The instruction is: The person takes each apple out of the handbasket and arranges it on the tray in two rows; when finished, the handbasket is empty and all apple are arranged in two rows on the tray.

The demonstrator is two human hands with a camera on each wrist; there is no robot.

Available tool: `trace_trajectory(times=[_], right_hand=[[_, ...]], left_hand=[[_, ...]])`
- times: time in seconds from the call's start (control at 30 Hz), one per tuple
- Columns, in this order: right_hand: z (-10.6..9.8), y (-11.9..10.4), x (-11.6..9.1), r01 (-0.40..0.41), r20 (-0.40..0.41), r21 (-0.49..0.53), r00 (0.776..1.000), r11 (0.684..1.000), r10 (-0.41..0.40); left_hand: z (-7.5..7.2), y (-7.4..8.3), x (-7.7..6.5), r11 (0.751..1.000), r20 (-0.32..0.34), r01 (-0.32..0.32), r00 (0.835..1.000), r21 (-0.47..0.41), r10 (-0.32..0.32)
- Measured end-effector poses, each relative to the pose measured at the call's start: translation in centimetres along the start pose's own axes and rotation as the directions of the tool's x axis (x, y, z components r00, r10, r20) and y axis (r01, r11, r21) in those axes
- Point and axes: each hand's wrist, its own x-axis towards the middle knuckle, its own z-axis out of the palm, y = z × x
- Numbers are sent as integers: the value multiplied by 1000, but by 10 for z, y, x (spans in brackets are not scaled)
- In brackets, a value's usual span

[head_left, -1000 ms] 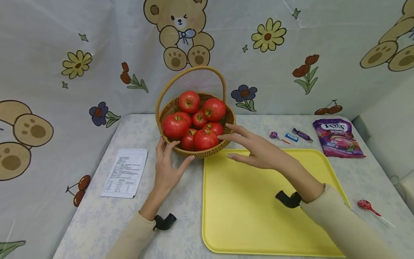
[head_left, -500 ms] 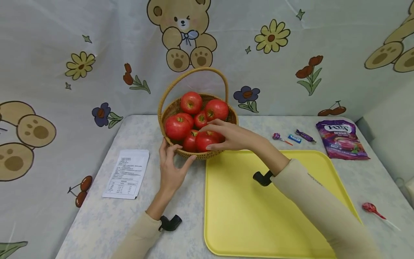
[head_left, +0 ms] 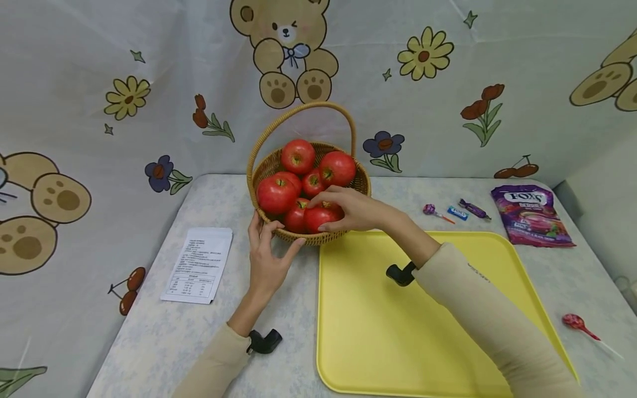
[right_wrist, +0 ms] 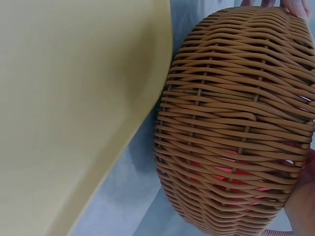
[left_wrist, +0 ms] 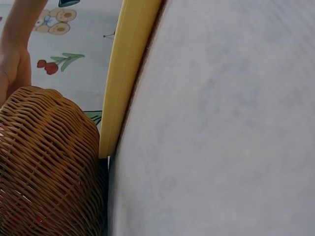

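A round wicker basket [head_left: 313, 239] with a tall hoop handle holds several red apples. My left hand [head_left: 269, 265] holds it at the front left, fingertips at the rim and thumb spread along the front wall. Over the front right rim, my right hand [head_left: 360, 211] grips a red apple [head_left: 318, 218], fingers on top and thumb at its near side; the apple still lies among the others. In the right wrist view, the woven wall of the basket [right_wrist: 231, 108] fills the right half, hiding most of the apples.
A yellow tray [head_left: 398, 331] lies right in front of the basket. Behind it are a lollipop [head_left: 435, 211], two wrapped candies and a purple candy bag [head_left: 531, 215]. A red lollipop [head_left: 577, 323] lies to the right. A white printed packet [head_left: 198, 265] lies left.
My right hand has moved left from beside the basket and closed its fingers on the front apple; over the last half second it has hardly moved. My left hand has stayed at the rim.
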Motion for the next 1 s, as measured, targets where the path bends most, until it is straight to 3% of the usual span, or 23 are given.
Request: trace_trajectory(times=[0.3,0.53,0.77,1.0], right_hand=[[4,3,-2,43,-80,-14,996,999,-44],[-14,-6,-16,97,-195,-17,976,995,-99],[-40,-24,-46,122,-265,-64,955,991,-134],[-38,-27,-87,94,-298,-137,946,986,-131]], left_hand=[[0,-2,-5,1000,6,25,1000,-5,-25],[1,-3,-7,1000,0,15,1000,-9,-15],[1,-5,-3,1000,-7,-9,1000,13,9],[-1,-3,1,1000,-1,-4,1000,10,4]])
